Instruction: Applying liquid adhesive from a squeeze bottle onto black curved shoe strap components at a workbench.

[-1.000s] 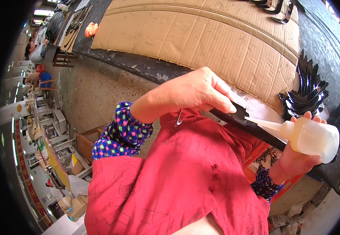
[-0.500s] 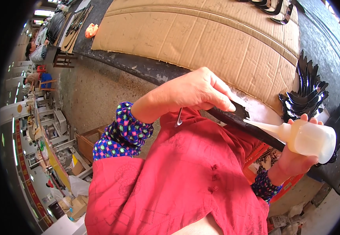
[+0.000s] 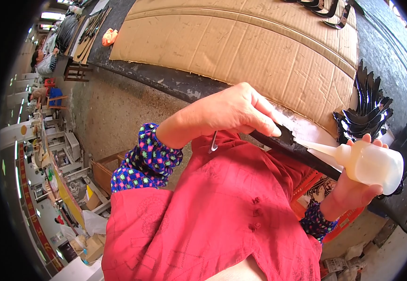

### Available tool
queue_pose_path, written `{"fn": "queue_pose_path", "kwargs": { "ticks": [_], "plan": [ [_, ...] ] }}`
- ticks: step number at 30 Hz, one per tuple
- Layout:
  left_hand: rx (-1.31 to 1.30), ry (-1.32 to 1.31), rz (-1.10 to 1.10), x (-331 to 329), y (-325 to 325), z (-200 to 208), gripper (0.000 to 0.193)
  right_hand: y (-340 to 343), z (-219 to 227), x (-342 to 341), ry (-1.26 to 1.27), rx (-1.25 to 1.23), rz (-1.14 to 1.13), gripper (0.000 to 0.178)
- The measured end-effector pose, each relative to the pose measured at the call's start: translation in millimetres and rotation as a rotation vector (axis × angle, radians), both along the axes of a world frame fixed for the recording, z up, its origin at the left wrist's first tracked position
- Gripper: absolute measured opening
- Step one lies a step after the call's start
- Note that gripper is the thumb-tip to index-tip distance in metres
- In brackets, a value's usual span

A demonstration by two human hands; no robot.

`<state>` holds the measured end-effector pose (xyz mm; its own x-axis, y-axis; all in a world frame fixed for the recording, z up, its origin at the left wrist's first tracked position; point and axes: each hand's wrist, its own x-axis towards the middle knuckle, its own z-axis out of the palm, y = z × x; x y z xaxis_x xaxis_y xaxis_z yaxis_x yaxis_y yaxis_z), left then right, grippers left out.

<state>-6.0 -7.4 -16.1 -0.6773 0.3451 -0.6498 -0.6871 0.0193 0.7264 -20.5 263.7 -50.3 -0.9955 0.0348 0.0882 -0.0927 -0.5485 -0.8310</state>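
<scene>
My left hand (image 3: pixel 227 110) pinches a black piece with a jagged end (image 3: pixel 286 136) between thumb and fingers, over the table's near edge. Below that hand, a thin curved shiny tip (image 3: pixel 214 146) shows; whether it belongs to the same piece I cannot tell. My right hand (image 3: pixel 348 192) is wrapped round a translucent squeeze bottle (image 3: pixel 377 168) with pale contents, lying tilted on its side. The bottle's long tapered nozzle (image 3: pixel 323 149) points left, its tip at the jagged end. The fingers of my left hand partly hide the black piece.
A flat cardboard sheet (image 3: pixel 231 47) covers much of the dark table (image 3: pixel 395 56). Glossy black jagged pieces (image 3: pixel 365 112) are piled at its right, and curved black pieces (image 3: pixel 339 18) lie at the far edge. An orange crumpled item (image 3: pixel 109 37) sits far left. People work in the left background.
The bottle and my right hand have shifted very slightly, with the nozzle staying by the jagged end. My left hand has barely moved and keeps its pinch.
</scene>
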Motion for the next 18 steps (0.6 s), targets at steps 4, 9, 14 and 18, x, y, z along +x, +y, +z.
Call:
{"fn": "queue_pose_path", "kwargs": {
  "ticks": [4, 9, 14, 18],
  "plan": [
    [-0.001, 0.011, -0.01, 1.7, 0.2, -0.9, 0.018, -3.5, -0.1, -1.2, -0.002, -0.021, -0.013, 0.089],
    [-0.007, 0.023, -0.001, 2.2, 0.6, -3.6, 0.017, -3.3, -0.7, -1.6, 0.011, -0.024, -0.022, 0.087],
    [-0.017, -0.013, 0.013, 3.1, -1.7, -1.8, 0.017, -4.3, -0.1, -1.7, 0.029, 0.007, -0.071, 0.087],
    [-0.015, 0.014, 0.02, 4.5, -3.2, -6.0, 0.017, 0.1, -2.6, -0.2, 0.017, -0.028, -0.016, 0.087]
  ]
}}
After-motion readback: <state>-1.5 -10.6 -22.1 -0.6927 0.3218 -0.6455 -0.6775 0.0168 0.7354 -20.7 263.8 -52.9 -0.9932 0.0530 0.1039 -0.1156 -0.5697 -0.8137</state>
